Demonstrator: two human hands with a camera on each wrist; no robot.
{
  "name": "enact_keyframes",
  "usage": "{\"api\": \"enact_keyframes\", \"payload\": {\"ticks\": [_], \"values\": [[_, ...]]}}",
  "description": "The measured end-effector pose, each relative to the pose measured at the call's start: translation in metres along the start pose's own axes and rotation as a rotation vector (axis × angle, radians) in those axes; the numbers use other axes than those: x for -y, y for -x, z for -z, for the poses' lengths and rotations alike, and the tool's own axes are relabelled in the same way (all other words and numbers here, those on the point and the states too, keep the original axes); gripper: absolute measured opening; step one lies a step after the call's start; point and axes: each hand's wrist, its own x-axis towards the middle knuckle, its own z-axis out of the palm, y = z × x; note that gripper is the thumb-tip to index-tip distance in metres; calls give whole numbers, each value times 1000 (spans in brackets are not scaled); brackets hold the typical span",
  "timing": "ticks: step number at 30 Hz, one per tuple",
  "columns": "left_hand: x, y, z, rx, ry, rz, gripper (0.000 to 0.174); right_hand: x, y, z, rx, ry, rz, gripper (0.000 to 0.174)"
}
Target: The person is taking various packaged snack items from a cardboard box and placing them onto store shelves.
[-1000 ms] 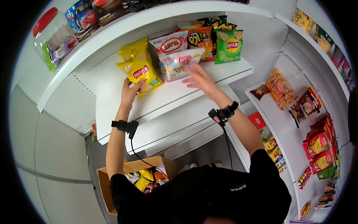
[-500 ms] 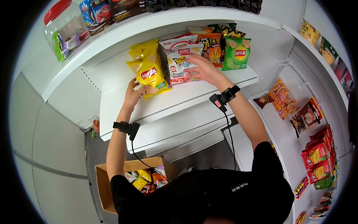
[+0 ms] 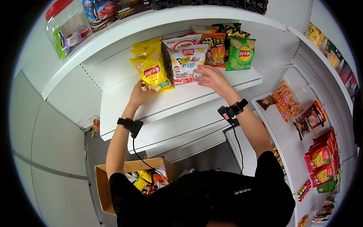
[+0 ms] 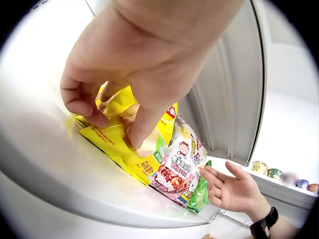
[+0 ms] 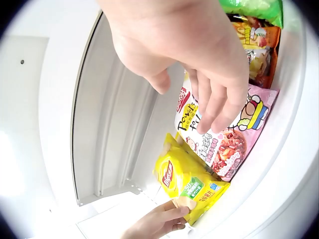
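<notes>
A yellow Lay's chip bag [image 3: 153, 70] stands on the white shelf, with more yellow bags behind it. My left hand [image 3: 140, 94] is at its lower left edge, with fingers curled at the side and the thumb [image 4: 143, 127] against the front. Just right of it stands a white and pink snack bag [image 3: 185, 60], upright in front of a red and white Oishi bag [image 3: 174, 42]. At the right edge of the white and pink bag, my right hand [image 3: 216, 81] has its fingers extended and relaxed, gripping nothing.
An orange snack bag [image 3: 213, 47] and a green Lay's bag [image 3: 241, 55] stand further right. The upper shelf [image 3: 162, 19] overhangs the bags. Below left is an open cardboard box [image 3: 104, 185] of snack packs. More packs fill the side shelves [image 3: 280, 130].
The white and pink bag, tilted and blurred a second ago, now stands upright. My right hand has slid down to its side. My left hand has closed in on the yellow bag's lower edge.
</notes>
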Motion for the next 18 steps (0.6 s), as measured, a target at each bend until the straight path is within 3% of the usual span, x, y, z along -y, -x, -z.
{"api": "enact_keyframes", "payload": {"ticks": [10, 18], "values": [[0, -1, 1, 15, 17, 20, 81, -7, 26, 5, -32, -40, -30, 47], [2, 39, 16, -93, -24, 2, 85, -22, 56, -5, 16, -205, -80, 43]]}}
